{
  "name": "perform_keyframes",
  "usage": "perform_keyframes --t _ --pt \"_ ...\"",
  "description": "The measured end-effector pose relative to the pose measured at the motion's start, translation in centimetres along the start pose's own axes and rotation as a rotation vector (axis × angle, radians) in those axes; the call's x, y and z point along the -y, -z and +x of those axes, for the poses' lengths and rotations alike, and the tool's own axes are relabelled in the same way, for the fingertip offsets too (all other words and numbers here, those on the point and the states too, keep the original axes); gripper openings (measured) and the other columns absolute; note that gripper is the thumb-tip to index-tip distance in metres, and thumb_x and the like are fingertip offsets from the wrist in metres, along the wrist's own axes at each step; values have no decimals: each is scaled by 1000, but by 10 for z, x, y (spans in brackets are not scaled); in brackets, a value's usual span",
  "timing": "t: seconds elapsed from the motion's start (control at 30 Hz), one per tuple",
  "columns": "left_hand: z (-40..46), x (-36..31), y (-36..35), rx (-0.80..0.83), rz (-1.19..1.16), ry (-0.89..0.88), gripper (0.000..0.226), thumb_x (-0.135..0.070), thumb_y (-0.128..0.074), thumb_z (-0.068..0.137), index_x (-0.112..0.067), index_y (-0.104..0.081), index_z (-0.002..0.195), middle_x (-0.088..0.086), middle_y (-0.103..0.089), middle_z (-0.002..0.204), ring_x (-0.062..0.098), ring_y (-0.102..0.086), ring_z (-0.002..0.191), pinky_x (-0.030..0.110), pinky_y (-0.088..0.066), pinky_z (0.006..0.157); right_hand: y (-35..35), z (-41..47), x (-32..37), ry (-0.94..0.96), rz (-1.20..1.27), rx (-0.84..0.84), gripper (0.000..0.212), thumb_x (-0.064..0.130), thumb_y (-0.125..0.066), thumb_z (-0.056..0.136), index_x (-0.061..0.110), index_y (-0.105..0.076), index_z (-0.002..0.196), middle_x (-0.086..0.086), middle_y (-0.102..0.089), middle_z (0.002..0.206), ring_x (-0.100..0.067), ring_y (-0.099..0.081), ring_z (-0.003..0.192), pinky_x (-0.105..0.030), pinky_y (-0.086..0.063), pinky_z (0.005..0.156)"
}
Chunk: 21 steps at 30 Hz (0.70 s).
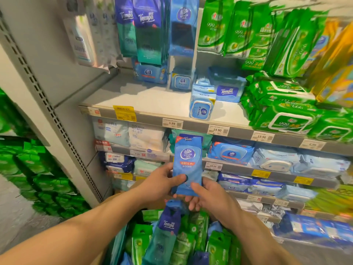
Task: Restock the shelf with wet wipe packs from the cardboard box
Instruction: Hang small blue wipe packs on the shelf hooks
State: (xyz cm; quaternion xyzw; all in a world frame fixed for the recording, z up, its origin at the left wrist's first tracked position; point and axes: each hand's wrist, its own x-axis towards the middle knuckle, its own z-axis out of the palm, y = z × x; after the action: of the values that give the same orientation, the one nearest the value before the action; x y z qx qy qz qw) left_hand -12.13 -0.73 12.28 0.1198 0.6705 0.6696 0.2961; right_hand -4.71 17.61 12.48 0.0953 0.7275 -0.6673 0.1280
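Bottom of blue Vinda pack (188, 165) covered by left hand (162, 181) thumb and right hand (207, 196) fingers. Cardboard box (122, 196) mostly hidden under arms and loose packs (168, 232), cut off at bottom edge. Green packs (298, 41) top right smeared by motion blur. Price tags (217, 129) partly legible; yellow tag (124, 112) txt too small to read.

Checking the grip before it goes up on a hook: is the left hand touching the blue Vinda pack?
Touching. The head view shows the left hand holding the blue Vinda pack, its thumb lying across the pack's front near the bottom.
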Motion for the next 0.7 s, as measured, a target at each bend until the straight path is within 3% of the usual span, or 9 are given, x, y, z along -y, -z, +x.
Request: perform_keyframes --t 0.1,0.2,0.3,0.4,0.5,0.57,0.7 --pt "-3 -20 10 31 38 -53 43 -39 -76 92 -23 -62 130 21 -75 113 48 -69 88 50 -58 77 -7 5 17 39 -19 -2 14 17 -49 108 11 -60 112 -11 -73 76 -24 -65 55 -28 -48 51" --pt "-3 -34 18 40 39 -75 42 -29 -73 95 -17 -58 133 16 -76 112 28 -62 80 32 -52 61 -14 9 34 56 -21 -47 13 16 -49 108 11 -59 114 -11 -72 73 -22 -64 51 -28 -46 50" --pt "-2 -47 26 46 50 -65 43 -14 -71 96 -17 -54 136 9 -77 116 19 -70 86 31 -53 68 -20 14 47 80 -17 -84 15 15 -48 108 6 -57 116 -11 -71 70 -20 -62 48 -26 -45 48" --pt "-1 -59 36 48 27 -68 46 -8 -72 95 -15 -53 136 10 -76 120 29 -74 108 45 -59 90 -23 20 57 126 -10 -114 14 13 -47 108 3 -55 114 -10 -70 68 -19 -61 46 -25 -45 46" --pt "0 -67 44 37 31 -87 47 -9 -75 94 -14 -54 136 15 -74 121 45 -66 117 62 -50 104 -26 28 65 163 -31 -134 16 14 -48 108 2 -57 114 -10 -71 70 -20 -61 48 -25 -45 46" --pt "2 -72 48 18 35 -95 44 -9 -74 94 -13 -55 133 13 -75 119 41 -69 114 59 -52 99 -28 32 71 182 -54 -137 16 15 -48 108 4 -59 113 -11 -71 71 -21 -62 50 -25 -45 47" --pt "6 -84 54 -22 67 -138 35 -11 -71 97 -13 -56 129 5 -78 113 23 -74 98 35 -58 79 -29 38 88 214 -90 -123 15 17 -47 108 10 -61 111 -12 -73 75 -25 -64 55 -30 -48 51"
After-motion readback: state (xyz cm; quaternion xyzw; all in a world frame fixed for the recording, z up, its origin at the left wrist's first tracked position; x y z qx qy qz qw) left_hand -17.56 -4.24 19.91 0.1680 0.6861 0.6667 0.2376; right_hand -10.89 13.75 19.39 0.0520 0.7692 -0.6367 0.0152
